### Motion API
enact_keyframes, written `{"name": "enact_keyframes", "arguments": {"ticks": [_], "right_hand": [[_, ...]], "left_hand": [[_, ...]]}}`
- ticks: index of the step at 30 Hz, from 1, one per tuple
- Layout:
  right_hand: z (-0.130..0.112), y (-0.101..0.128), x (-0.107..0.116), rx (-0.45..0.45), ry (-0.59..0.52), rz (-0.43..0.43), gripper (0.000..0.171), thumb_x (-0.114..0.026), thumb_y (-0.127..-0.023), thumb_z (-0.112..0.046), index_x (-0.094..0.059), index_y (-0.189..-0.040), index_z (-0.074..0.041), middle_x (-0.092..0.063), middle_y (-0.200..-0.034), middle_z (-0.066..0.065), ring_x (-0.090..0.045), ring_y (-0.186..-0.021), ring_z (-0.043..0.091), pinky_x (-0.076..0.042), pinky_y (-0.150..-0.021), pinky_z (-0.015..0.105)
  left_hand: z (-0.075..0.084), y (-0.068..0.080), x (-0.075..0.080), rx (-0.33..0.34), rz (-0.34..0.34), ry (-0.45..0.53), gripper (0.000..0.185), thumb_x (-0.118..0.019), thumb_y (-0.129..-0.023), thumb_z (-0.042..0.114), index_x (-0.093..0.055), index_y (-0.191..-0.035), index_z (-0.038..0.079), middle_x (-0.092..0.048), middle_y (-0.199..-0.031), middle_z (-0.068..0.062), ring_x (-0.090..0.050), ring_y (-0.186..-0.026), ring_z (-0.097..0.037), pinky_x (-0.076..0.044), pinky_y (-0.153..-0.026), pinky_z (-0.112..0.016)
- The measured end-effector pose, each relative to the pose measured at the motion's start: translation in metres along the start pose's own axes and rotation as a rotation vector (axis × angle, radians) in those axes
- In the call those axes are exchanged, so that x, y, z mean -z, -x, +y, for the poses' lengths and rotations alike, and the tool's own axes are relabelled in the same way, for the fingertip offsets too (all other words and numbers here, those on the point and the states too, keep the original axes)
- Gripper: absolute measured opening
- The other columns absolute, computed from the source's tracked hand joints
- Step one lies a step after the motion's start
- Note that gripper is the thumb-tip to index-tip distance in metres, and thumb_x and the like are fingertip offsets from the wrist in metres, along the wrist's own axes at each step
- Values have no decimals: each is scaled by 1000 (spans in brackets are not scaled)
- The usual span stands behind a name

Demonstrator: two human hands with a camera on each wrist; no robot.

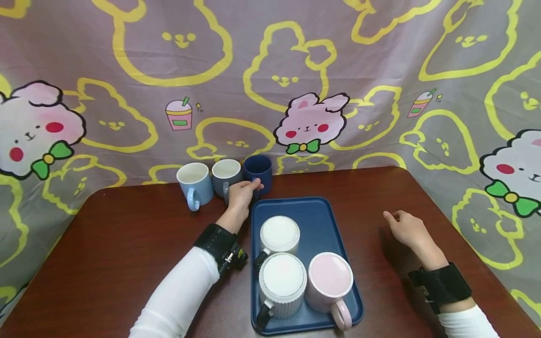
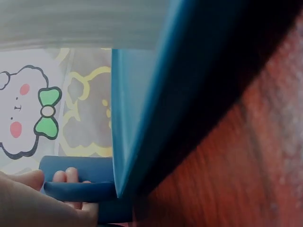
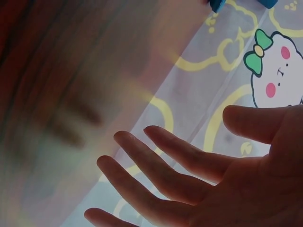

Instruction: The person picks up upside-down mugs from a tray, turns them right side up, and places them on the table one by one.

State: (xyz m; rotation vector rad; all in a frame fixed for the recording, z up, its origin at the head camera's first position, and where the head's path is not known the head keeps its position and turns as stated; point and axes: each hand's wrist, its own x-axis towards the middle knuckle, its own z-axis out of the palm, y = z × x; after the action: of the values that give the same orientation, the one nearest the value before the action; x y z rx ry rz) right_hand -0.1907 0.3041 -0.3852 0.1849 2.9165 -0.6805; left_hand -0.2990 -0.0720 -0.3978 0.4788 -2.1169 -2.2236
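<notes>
One navy mug (image 1: 264, 170) sits near the back of the table (image 1: 139, 230), just beyond the tray (image 1: 314, 213); my left hand (image 1: 240, 199) grips its handle (image 2: 80, 192). I'd lift it level, clear of the grey mug (image 1: 225, 179) beside it (my right hand (image 1: 407, 228), fingers loosely spread, holds nothing).

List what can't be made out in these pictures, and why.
Head: the handle of the dark blue mug, mostly covered by the left hand.
Left wrist: which white ribbed mug shows, cut off by the top edge.
Right wrist: two blue pieces at the top edge, too cropped to identify; tabletop blurred.
</notes>
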Motion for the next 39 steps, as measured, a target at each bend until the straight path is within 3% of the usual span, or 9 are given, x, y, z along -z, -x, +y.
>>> {"name": "enact_keyframes", "arguments": {"ticks": [3,9,14,18,28,39], "right_hand": [[-3,-1,-2,11,-8,9,65,-33,-102,-41,-42,-128,18,-47,-126,39,-48,-112,53,-44,-88,58],[-10,-3,-3,26,-25,17,63,-35,-102,-39,-43,-126,18,-50,-123,39,-51,-109,52,-46,-86,57],[-20,-6,-5,24,-25,20,62,-34,-102,-40,-44,-128,17,-50,-124,37,-50,-111,51,-45,-87,57],[-30,-9,-6,33,-24,47,59,-36,-102,-37,-46,-125,16,-52,-123,36,-52,-110,50,-45,-88,57],[-49,-16,-12,58,-42,69,55,-38,-101,-35,-47,-127,13,-54,-122,33,-56,-106,46,-48,-87,55],[-62,-21,-18,73,-47,64,55,-39,-101,-36,-48,-126,12,-54,-123,33,-55,-108,45,-48,-89,55]], "left_hand": [[-1,0,2,-18,-2,-18,26,-65,-90,15,-69,-100,-8,-68,-75,0,-61,-108,-27,-41,-102,-33],[2,4,6,-38,-27,-14,27,-61,-91,11,-66,-106,-11,-68,-80,-3,-58,-107,-26,-40,-102,-31],[8,11,14,3,-61,33,33,-54,-94,10,-59,-118,-12,-62,-111,-17,-53,-112,-27,-39,-104,-35],[10,18,20,-11,-70,47,38,-52,-94,7,-52,-127,-11,-52,-126,-21,-50,-113,-27,-37,-107,-40],[9,37,30,-111,-42,-14,37,-60,-90,9,-56,-123,-6,-58,-116,-18,-54,-102,-23,-42,-96,-37],[6,54,41,-148,-52,-136,29,-65,-88,17,-63,-112,1,-60,-105,-12,-54,-93,-18,-42,-81,-29]]}}
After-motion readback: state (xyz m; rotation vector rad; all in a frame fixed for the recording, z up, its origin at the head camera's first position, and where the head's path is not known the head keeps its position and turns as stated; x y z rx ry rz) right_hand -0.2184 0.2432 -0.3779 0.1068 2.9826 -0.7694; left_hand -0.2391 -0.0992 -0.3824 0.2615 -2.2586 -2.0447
